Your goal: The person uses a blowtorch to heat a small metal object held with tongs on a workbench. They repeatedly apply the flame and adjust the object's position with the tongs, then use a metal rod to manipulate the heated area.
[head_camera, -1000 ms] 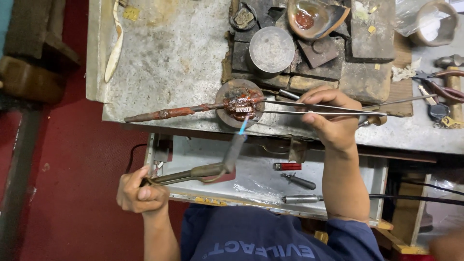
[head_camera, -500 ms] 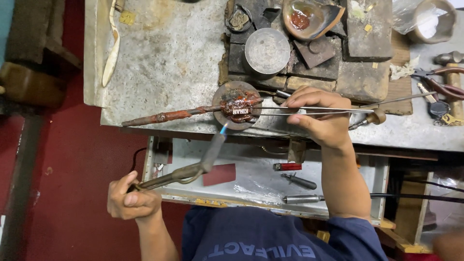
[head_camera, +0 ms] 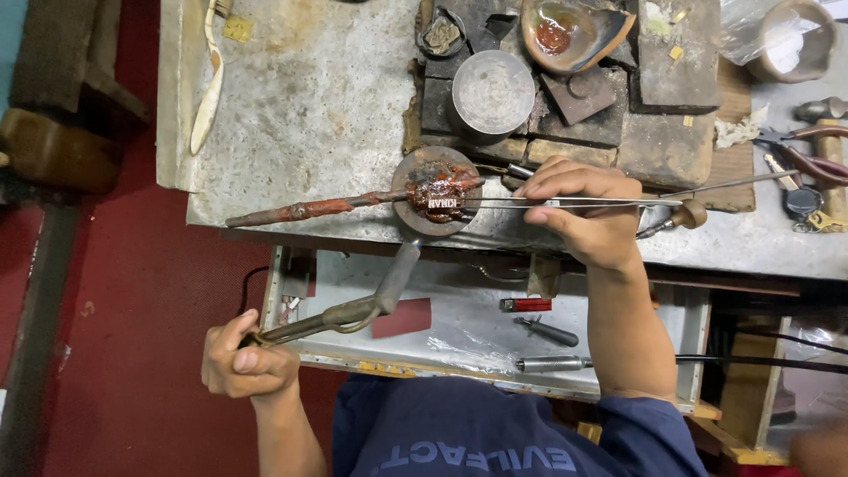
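Right hand [head_camera: 587, 212] pinching long tweezers [head_camera: 565, 203], tips lying leftward on glowing workpiece [head_camera: 439, 196] atop round pad [head_camera: 415, 221]; left hand [head_camera: 247, 358] gripping torch [head_camera: 353, 309], nozzle angling up-right toward workpiece; right hand sitting nearer on table [head_camera: 309, 115].

Torch [head_camera: 353, 311] below round pad [head_camera: 437, 192], tweezers [head_camera: 565, 204] rt, drawer [head_camera: 477, 327] underneath

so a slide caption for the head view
Left hand aims a torch at the glowing workpiece; right hand steadies it with tweezers.

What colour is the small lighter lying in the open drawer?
Red, with a dark end. The lighter shows best in the head view.
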